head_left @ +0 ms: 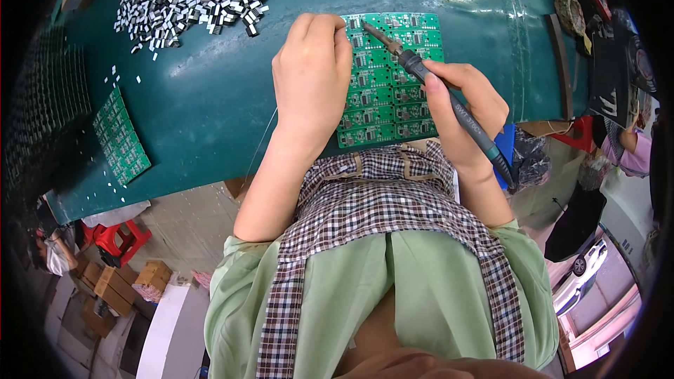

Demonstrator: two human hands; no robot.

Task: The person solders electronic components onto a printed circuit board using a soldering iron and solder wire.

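A green panel of several joined circuit boards (365,116) lies flat on the table in front of me. My right hand (486,102) grips a dark soldering iron (477,132) like a pen, its tip at the panel's far left part. My left hand (309,70) is closed over the panel's left edge, its fingertips close to the iron's tip and mostly hidden. A thin solder wire (265,133) trails from under that hand past the wrist; where the fingers pinch it is hidden.
The table has a green top (210,112). A heap of small black-and-white parts (189,0) lies at the far left. Another circuit board panel (121,135) lies left, near stacked dark racks (49,98). A dark bar (559,63) runs along the right side. Red stools (119,238) stand beyond the table.
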